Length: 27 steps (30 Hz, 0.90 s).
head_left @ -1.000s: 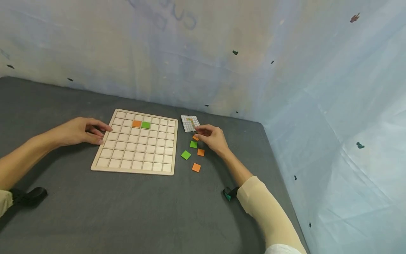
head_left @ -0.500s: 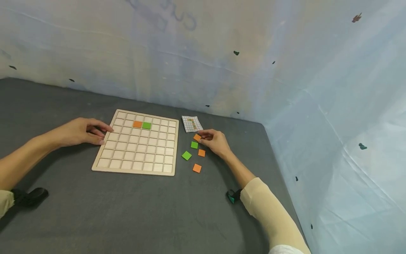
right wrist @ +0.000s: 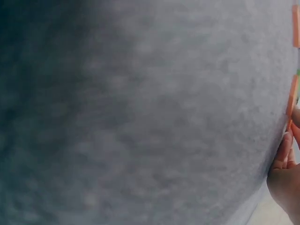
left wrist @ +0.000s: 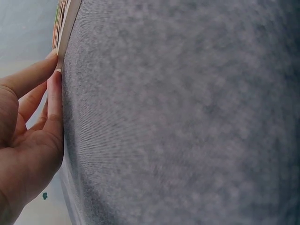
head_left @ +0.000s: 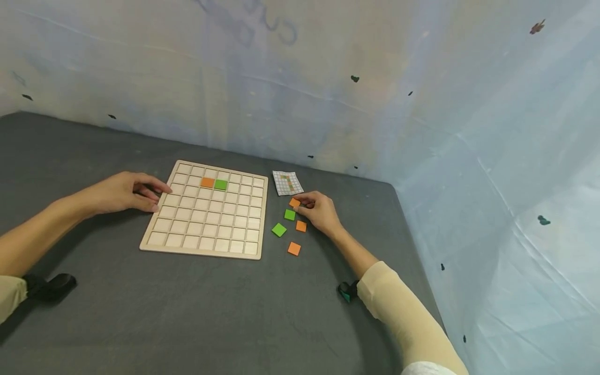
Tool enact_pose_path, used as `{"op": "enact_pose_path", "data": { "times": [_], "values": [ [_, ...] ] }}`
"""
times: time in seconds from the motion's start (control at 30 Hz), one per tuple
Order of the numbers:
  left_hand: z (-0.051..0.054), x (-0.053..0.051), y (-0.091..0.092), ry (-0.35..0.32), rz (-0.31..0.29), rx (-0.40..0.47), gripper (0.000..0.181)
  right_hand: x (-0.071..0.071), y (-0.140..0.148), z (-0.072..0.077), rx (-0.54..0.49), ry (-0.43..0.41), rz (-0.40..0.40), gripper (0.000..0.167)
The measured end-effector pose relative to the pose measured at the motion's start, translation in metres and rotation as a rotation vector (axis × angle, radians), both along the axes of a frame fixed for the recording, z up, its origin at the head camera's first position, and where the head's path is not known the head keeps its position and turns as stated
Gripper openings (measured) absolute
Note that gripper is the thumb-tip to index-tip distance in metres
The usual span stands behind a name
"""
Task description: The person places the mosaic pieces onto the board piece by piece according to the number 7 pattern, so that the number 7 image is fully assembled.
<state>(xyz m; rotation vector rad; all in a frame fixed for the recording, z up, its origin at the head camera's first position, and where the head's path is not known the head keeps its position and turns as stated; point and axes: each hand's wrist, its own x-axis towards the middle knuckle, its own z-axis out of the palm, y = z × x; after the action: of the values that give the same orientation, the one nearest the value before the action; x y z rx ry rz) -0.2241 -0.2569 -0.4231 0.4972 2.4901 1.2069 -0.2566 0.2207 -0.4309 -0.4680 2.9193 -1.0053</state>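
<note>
In the head view, a wooden grid board [head_left: 201, 252] lies on the dark table, with one orange tile [head_left: 208, 182] and one green tile [head_left: 221, 185] side by side in an upper row. My left hand [head_left: 123, 194] touches the board's left edge with its thumb and fingertips, fingers loosely bent. To the right of the board, my right hand [head_left: 321, 212] pinches an orange square tile [head_left: 294, 202] between thumb and fingers, low over the table. In the left wrist view, the thumb and a finger meet the board's edge [left wrist: 70, 28].
Near the right hand lie loose green tiles [head_left: 278, 229] and orange tiles [head_left: 294, 248]. A small printed grid card [head_left: 287, 183] with a coloured pattern sits just beyond that hand. Pale hanging cloth [head_left: 300, 104] borders the table's back and right sides.
The right fingers have drawn back slightly from over the card and uncovered more of it and the orange tile. The left hand stays at the board's edge. The view has shifted slightly.
</note>
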Motion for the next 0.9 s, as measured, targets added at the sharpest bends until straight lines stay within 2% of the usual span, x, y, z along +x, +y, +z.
{"op": "enact_pose_path", "data": {
  "times": [0.3, 0.7, 0.9],
  "values": [
    [0.002, -0.001, -0.001, -0.024, -0.012, 0.008, 0.052, -0.002, 0.002, 0.003, -0.011, -0.041, 0.008, 0.025],
    [0.002, 0.0, -0.001, -0.018, -0.007, 0.016, 0.052, -0.008, -0.005, 0.013, -0.123, -0.028, 0.033, 0.026],
    [0.0, 0.002, 0.001, -0.005, 0.007, 0.003, 0.052, -0.011, -0.018, 0.019, -0.192, -0.053, 0.079, 0.027]
  ]
}}
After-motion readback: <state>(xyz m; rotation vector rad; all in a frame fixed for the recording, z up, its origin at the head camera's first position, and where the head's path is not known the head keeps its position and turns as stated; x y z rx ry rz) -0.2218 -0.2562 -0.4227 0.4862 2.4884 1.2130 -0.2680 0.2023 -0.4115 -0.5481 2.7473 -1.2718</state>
